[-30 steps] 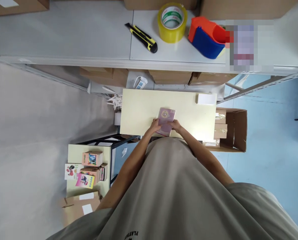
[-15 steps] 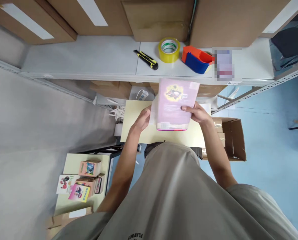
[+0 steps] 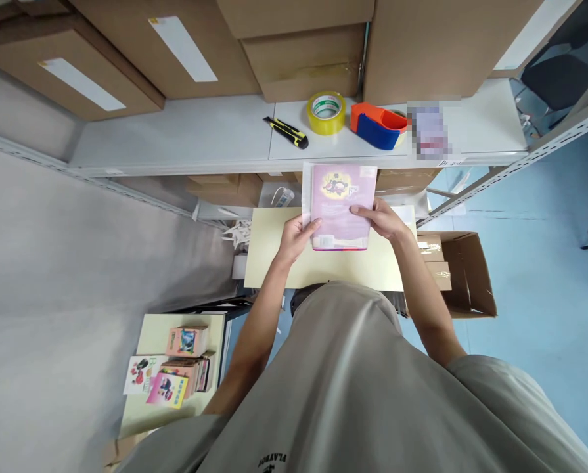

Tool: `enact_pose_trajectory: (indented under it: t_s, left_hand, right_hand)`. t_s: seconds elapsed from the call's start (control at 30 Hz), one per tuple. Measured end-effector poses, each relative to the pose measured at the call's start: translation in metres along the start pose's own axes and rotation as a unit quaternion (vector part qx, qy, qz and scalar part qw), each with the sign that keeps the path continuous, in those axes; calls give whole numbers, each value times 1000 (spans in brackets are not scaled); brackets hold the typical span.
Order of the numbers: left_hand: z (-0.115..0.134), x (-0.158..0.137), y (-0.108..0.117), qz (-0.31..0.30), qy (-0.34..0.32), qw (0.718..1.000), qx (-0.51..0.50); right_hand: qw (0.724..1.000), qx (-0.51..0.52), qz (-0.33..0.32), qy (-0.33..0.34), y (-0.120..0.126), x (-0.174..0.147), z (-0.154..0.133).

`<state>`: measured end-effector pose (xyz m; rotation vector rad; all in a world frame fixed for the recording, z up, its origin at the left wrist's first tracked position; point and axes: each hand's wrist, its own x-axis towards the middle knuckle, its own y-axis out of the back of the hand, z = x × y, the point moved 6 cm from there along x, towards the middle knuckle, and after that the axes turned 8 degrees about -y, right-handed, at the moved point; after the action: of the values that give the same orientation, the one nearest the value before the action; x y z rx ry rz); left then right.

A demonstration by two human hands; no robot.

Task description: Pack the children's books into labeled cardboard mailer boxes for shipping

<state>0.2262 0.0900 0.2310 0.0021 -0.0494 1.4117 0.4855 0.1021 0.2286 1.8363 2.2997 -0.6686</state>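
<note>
Down and forward the single view is aimed, from the wearer's head: the grey fabric shirt (image 3: 343,381) is caught close below, the lilac rectangular book (image 3: 339,202) framed mid-view, the long grey shelf (image 3: 195,135) seen ahead.

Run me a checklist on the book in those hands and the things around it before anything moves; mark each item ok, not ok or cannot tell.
1. Left hand on the pink-purple rectangular book: ok, thumb over the cover near its lower left corner.
2. Right hand on it: ok, gripping the right edge, thumb on the cover.
3. Book lifted off the pale yellow rectangular table: ok, held above it.
4. Whitish translucent strip flush with the book: not ok, it sticks out on the left.
5. Blade of the yellow-and-black utility knife retracted: cannot tell, too small.
6. Brown cardboard box closed: not ok, its top is open.
</note>
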Motion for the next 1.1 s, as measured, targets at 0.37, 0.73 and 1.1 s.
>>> enact_pose_trajectory:
  t_s: [0.37, 0.73, 1.1]
  left_hand:
    - [-15, -22, -43, -75, -4, 888, 453]
    - [-12, -22, 27, 20, 11, 986, 163]
    - [1, -40, 28, 8, 110, 992, -68]
  right_hand:
    - [986, -70, 149, 32, -62, 14, 59]
    - [993, 57, 98, -33, -23, -1, 86]
    - [993, 88, 55, -51, -23, -17, 83]
